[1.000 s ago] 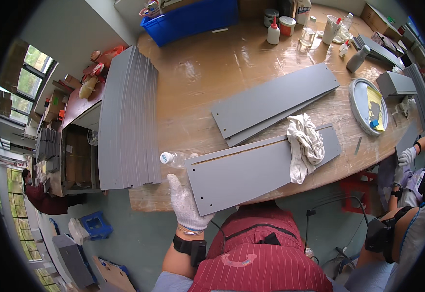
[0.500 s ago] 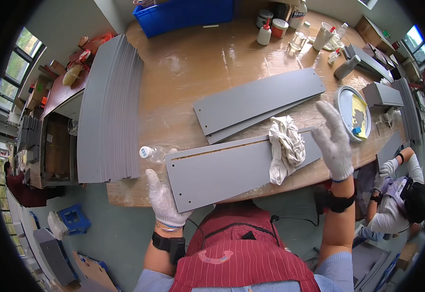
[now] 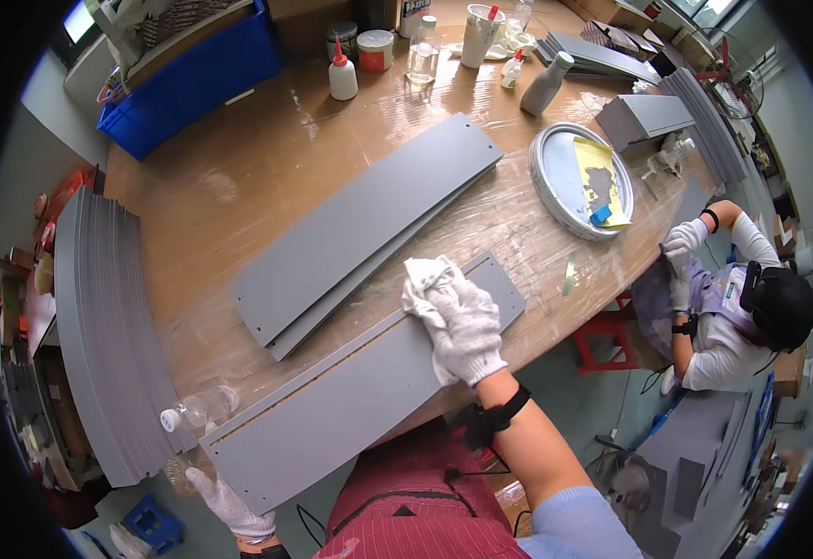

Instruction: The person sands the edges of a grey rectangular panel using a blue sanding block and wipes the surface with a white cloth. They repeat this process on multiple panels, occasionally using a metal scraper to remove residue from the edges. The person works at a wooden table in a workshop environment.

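Note:
A grey panel (image 3: pixel 332 410) lies slanted along the table's near edge, with a groove of bare brown board along its far side and small holes at its ends. My left hand (image 3: pixel 231 511), in a white glove, grips the panel's left end; part of that hand is hidden by the panel. On the panel's right half, my gloved right hand (image 3: pixel 467 331) is closed over a crumpled white cloth (image 3: pixel 428 279) and presses it to the surface. Just beyond lie two more grey panels (image 3: pixel 369 224), one on top of the other.
A clear bottle (image 3: pixel 203 408) lies by the panel's left end. Stacked grey boards (image 3: pixel 108 335) stand at left, a blue bin (image 3: pixel 192 102) far left. A round lid (image 3: pixel 548 177) holds a yellow sheet (image 3: pixel 602 182). Several bottles and tubs line the back. A co-worker (image 3: pixel 732 307) sits at right.
My right hand has come down onto the cloth and closed on it. My left hand now grips the panel's end. The head view has swung to the right.

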A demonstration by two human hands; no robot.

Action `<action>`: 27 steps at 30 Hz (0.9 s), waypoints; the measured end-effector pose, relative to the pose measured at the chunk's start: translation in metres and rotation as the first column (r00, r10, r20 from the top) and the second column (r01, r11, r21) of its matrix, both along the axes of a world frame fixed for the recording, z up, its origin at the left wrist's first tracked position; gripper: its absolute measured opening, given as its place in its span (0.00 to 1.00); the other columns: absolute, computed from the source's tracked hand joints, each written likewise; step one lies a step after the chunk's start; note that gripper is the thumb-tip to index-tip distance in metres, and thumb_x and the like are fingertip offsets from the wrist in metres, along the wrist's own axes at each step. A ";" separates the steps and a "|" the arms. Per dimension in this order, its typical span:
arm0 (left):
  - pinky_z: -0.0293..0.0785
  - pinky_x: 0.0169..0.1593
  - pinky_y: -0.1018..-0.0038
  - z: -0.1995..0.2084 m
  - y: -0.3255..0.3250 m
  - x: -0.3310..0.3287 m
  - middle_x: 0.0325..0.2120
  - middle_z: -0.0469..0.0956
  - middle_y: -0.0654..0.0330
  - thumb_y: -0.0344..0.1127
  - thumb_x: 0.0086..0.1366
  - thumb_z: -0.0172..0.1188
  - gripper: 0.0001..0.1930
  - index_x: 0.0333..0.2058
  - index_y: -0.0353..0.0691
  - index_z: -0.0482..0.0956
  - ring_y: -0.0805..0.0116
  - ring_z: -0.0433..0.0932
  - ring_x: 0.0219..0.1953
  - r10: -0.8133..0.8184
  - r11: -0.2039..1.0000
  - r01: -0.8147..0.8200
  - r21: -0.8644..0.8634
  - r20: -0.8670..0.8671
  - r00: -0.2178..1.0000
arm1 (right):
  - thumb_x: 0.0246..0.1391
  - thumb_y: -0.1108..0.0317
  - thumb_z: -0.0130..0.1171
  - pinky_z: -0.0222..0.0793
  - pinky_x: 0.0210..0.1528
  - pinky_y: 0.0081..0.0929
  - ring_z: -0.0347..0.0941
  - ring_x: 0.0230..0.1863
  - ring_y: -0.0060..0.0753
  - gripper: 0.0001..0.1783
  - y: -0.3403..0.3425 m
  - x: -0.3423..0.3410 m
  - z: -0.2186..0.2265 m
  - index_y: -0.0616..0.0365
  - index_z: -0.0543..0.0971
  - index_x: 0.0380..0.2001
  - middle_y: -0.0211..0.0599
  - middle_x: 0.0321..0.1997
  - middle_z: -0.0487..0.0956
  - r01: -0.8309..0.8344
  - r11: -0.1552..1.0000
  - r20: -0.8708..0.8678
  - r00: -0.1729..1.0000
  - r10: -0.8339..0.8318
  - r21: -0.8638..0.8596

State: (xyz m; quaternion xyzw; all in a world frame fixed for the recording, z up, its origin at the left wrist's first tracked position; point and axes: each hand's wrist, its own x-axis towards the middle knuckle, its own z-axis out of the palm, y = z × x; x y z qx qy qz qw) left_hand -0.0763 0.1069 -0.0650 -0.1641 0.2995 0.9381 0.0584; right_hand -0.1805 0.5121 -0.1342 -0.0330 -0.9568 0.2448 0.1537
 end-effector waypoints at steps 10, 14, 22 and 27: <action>0.77 0.63 0.54 -0.018 -0.031 0.002 0.62 0.74 0.49 0.54 0.75 0.58 0.35 0.69 0.35 0.65 0.52 0.77 0.60 -0.085 0.981 0.105 -0.162 0.123 0.989 | 0.52 0.56 0.67 0.77 0.41 0.48 0.79 0.41 0.51 0.18 -0.073 0.045 0.031 0.40 0.85 0.48 0.47 0.45 0.78 -0.384 0.922 0.054 0.921 0.386 -0.053; 0.81 0.59 0.55 -0.013 -0.023 0.004 0.58 0.77 0.47 0.39 0.71 0.61 0.31 0.68 0.32 0.66 0.52 0.81 0.55 -0.082 0.953 0.127 -0.275 0.167 0.982 | 0.48 0.55 0.68 0.75 0.40 0.47 0.77 0.39 0.51 0.23 -0.024 0.045 -0.001 0.40 0.86 0.50 0.48 0.50 0.76 -0.247 0.966 -0.013 0.969 0.246 -0.079; 0.82 0.56 0.60 0.035 0.007 -0.020 0.53 0.80 0.47 0.26 0.60 0.64 0.32 0.64 0.28 0.70 0.55 0.83 0.52 -0.042 0.855 0.050 -0.517 0.027 0.999 | 0.60 0.58 0.64 0.75 0.53 0.50 0.78 0.49 0.54 0.12 0.169 0.022 -0.038 0.47 0.87 0.45 0.46 0.45 0.81 0.318 0.894 0.167 0.909 -0.382 0.317; 0.77 0.62 0.48 0.088 -0.019 -0.040 0.42 0.86 0.51 0.30 0.56 0.71 0.12 0.40 0.36 0.83 0.51 0.84 0.53 -0.602 0.457 0.034 -0.889 -0.280 0.748 | 0.70 0.70 0.60 0.72 0.61 0.29 0.78 0.59 0.32 0.19 0.184 0.024 0.046 0.65 0.79 0.60 0.42 0.62 0.81 0.371 0.529 -0.021 0.805 -0.594 -0.763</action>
